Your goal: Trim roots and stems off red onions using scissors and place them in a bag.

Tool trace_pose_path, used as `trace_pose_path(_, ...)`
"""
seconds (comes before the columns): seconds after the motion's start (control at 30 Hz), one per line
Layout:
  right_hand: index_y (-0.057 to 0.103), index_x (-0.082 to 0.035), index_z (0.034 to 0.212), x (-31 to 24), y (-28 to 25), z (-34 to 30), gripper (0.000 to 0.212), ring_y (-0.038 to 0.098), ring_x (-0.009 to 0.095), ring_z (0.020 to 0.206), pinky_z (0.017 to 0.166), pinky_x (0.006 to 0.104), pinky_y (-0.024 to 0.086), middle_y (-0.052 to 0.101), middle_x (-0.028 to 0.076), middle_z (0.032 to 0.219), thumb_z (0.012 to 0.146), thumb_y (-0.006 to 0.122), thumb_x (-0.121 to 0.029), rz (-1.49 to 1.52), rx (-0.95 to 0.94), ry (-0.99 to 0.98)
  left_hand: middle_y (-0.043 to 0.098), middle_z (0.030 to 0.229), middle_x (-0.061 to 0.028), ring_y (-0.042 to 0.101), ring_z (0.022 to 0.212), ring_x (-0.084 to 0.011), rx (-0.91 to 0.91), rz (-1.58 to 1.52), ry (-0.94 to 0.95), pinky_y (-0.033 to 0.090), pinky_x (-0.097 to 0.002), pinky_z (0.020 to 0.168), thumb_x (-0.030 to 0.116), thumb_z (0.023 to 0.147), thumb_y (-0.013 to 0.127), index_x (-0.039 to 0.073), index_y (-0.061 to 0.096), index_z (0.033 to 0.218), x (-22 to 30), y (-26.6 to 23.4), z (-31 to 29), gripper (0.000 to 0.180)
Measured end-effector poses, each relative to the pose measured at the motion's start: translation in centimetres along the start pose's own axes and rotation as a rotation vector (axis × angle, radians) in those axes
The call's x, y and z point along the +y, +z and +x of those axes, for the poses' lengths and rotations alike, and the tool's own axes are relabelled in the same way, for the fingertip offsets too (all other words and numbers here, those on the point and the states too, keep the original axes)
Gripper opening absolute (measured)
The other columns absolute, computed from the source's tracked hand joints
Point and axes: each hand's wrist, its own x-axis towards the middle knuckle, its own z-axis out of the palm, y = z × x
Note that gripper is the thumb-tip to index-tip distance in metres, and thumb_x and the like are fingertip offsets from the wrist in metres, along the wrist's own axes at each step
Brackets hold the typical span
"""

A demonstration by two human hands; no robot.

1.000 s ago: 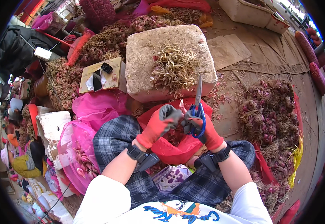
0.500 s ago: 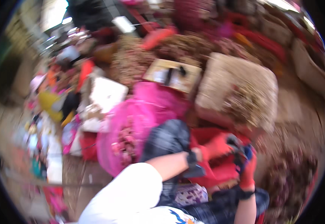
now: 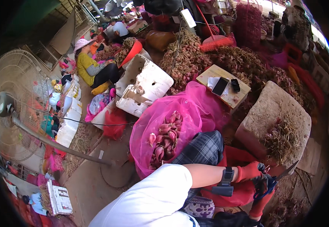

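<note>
My left hand (image 3: 252, 172), in a red glove with dark fingers, is closed beside my right hand; what it holds, if anything, cannot be made out. My right hand (image 3: 263, 202), also red-gloved, is wrapped round blue-handled scissors (image 3: 266, 190), and a dark blade points up and right. Both hands are over a red bag or cloth (image 3: 230, 195) between my legs. Left of my knee stands an open pink mesh bag (image 3: 141, 145) with peeled-looking pink shallots (image 3: 166, 142) inside. Just beyond my hands, a dry bunch of shallots (image 3: 283, 140) lies on a worn foam box (image 3: 261, 109).
A yellowish box (image 3: 213, 72) carries a phone (image 3: 220, 86) and a small black object. Heaps of dry-stemmed shallots (image 3: 183, 60) lie behind it. A broken white foam box (image 3: 149, 81) stands farther left. A large fan (image 3: 17, 102) and a seated person in yellow (image 3: 87, 70) are at the left.
The view has swung left, so my hands and the bags appear farther right, and the fan has come into sight. The picture is sharper. Both hands remain close together.
</note>
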Motion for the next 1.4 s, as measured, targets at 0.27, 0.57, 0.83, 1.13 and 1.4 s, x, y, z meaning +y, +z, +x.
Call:
trace_pose_path(0.27,0.055,0.001,0.112,0.3,0.6,-0.1,0.031,0.057,0.009,0.073,0.062,0.0226,0.046,0.062,0.005,0.092,0.083,0.057,-0.009,-0.162,-0.024,-0.251,0.061,0.074,-0.0074,0.058,0.072,-0.0174,-0.072,-0.090,0.064,0.047,-0.0329,0.065,0.008,0.070,0.065,0.002,0.060,0.083,-2.2,0.2,1.2,0.016)
trace_pose_path(0.57,0.055,0.001,0.109,-1.1,0.5,-0.2,0.030,0.053,0.007,0.069,0.059,0.0208,0.043,0.058,0.003,0.084,0.082,0.060,-0.010,-0.105,0.048,-0.121,0.055,0.092,-0.0166,0.056,0.092,-0.0341,0.111,0.771,0.334,0.045,-0.0416,0.079,0.017,0.067,0.066,0.002,0.053,0.091,-1.7,-0.8,0.8,0.032)
trace_pose_path(0.83,0.059,0.000,0.098,-0.1,-1.2,0.1,0.019,0.053,0.008,0.056,0.048,0.0206,0.042,0.060,0.002,0.071,0.081,0.059,-0.009,-0.091,-0.068,0.034,0.060,0.066,-0.0097,0.057,0.060,-0.0206,-0.274,0.299,0.216,0.044,-0.0325,0.060,0.011,0.068,0.061,0.003,0.060,0.078,0.3,-0.4,-0.4,0.012)
trace_pose_path(1.13,0.059,-0.002,0.089,-0.3,-1.8,0.9,0.017,0.049,0.006,0.050,0.044,0.0216,0.036,0.055,0.000,0.063,0.082,0.059,-0.017,0.112,0.158,0.075,0.062,0.079,-0.0124,0.060,0.074,-0.0243,-0.363,0.414,0.221,0.045,-0.0351,0.066,0.016,0.070,0.065,0.003,0.058,0.086,0.6,-0.5,-0.6,0.022)
trace_pose_path(1.4,0.055,0.005,0.110,-1.8,1.0,-0.3,0.037,0.058,0.011,0.070,0.054,0.0235,0.045,0.061,0.006,0.091,0.079,0.063,-0.013,-0.006,-0.001,0.023,0.062,0.089,-0.0110,0.059,0.084,-0.0224,-0.205,0.272,0.201,0.045,-0.0355,0.074,0.007,0.066,0.069,0.003,0.056,0.094,0.2,-0.2,-1.3,0.031)
